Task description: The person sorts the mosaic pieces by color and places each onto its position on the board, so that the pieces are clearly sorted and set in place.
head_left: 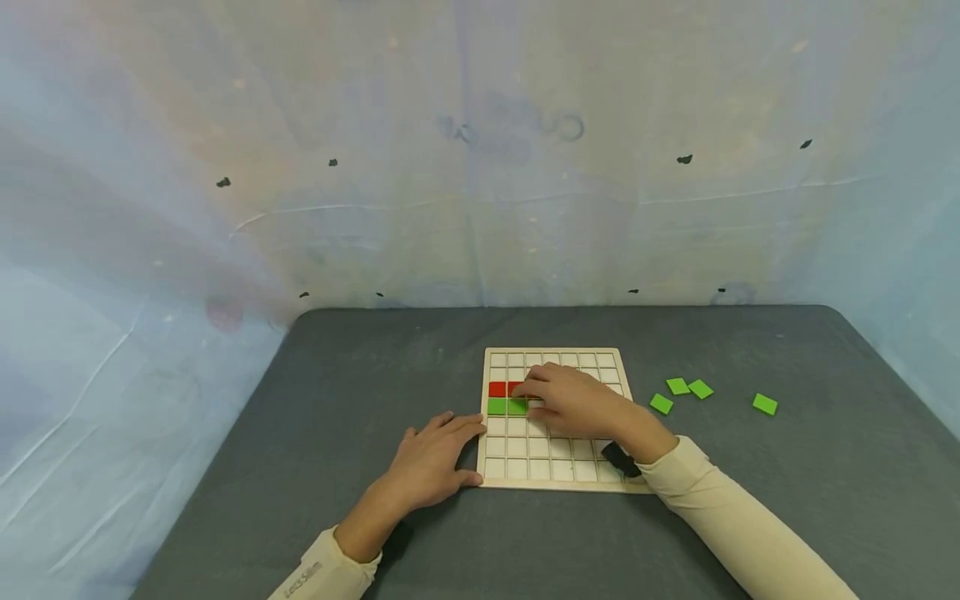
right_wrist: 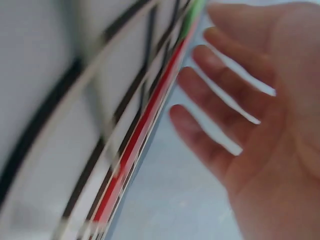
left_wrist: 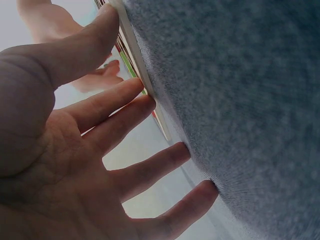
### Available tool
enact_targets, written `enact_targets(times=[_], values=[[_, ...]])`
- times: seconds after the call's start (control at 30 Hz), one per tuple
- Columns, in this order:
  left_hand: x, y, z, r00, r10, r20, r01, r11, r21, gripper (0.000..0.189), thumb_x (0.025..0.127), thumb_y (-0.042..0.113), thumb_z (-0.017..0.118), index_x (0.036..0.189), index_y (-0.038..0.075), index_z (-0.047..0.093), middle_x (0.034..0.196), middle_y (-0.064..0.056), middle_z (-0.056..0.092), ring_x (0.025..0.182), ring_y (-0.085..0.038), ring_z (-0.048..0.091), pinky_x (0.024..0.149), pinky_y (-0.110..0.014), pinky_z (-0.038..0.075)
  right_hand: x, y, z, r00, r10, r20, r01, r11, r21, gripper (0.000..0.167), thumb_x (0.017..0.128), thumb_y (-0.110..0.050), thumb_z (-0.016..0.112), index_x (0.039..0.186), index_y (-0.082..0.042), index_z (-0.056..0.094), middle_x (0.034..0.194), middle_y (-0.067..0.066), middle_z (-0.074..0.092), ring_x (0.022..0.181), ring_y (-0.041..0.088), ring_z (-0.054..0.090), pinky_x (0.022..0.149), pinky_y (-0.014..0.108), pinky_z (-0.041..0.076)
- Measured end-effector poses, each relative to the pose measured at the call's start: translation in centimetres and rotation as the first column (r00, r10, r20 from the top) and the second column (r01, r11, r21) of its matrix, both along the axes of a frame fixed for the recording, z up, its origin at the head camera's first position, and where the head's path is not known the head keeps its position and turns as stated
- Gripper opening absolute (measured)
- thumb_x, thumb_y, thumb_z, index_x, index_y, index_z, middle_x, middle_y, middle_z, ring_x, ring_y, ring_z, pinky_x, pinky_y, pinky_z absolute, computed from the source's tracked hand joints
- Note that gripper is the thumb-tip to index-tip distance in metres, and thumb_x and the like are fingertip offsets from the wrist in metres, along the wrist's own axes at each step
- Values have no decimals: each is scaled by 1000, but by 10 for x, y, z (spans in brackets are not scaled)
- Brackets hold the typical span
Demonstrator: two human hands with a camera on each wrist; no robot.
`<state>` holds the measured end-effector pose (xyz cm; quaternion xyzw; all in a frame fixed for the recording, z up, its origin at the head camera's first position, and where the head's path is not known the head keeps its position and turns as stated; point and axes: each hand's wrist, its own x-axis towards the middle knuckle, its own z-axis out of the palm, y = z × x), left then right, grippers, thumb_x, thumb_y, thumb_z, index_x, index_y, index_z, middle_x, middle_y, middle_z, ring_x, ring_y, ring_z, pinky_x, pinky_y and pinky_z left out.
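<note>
A wooden grid board lies on the dark table, divided into square cells. Red tiles fill cells at its left edge, with green tiles in the row just below. My right hand reaches over the board, fingertips by the second red and green tiles. In the right wrist view, its fingers are bent loosely above a red strip, and no tile shows between them. My left hand lies with fingers spread, its thumb and nearest fingertips touching the board's left edge.
Several loose green tiles lie right of the board, three grouped near it and one green tile farther right. A dark strap or device sits at the right wrist. Behind the table hangs a pale, patterned sheet.
</note>
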<state>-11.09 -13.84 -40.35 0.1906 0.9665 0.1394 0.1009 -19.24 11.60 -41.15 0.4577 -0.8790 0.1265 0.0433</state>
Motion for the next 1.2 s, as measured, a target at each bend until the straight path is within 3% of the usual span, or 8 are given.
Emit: enact_targets(times=[0.17,0.33,0.7,0.87,1.0,1.2], values=[[-1,1,0,1000,-7,-6,7,1000,7,66,82,38,80,141,21,56,153,3,48,144,-38,40,101,-74,35,4,31,2,999,-21,-36,21,1000,-13,29,94,-23,71,122,-18,69,112,-1,64,97,15,61,84,35,53],[-1,2,-1,1000,-9,8,9,1000,3,66,83,38,80,142,21,56,154,3,48,144,-37,39,102,-75,34,9,79,-2,993,-114,-40,115,993,7,30,92,-23,72,121,-18,68,111,-1,63,95,13,60,79,34,52],[-2,2,-2,1000,-4,15,4,1000,1,67,83,38,80,142,21,56,154,3,47,144,-37,39,102,-77,32,14,196,-11,940,-329,-94,334,941,53,35,88,-17,76,122,-13,68,113,4,64,99,22,63,80,45,53],[-2,2,0,1000,-7,17,7,1000,3,66,82,37,81,142,20,56,154,3,47,144,-37,39,102,-77,32,17,215,-15,915,-403,-4,402,913,74,36,92,-22,72,126,-12,66,124,12,64,114,35,62,89,56,51],[-1,2,0,1000,-5,16,5,1000,5,66,82,37,81,141,20,57,153,3,48,144,-37,39,101,-77,33,19,218,-18,905,-420,69,415,906,81,38,95,-24,68,130,-11,63,131,15,60,120,40,58,93,60,48],[-1,2,0,1000,-2,10,2,1000,4,66,82,37,80,141,20,56,153,3,48,144,-37,39,102,-77,32,22,219,-21,902,-424,85,422,905,49,37,94,-18,69,129,-10,64,128,16,60,117,40,58,91,60,48]])
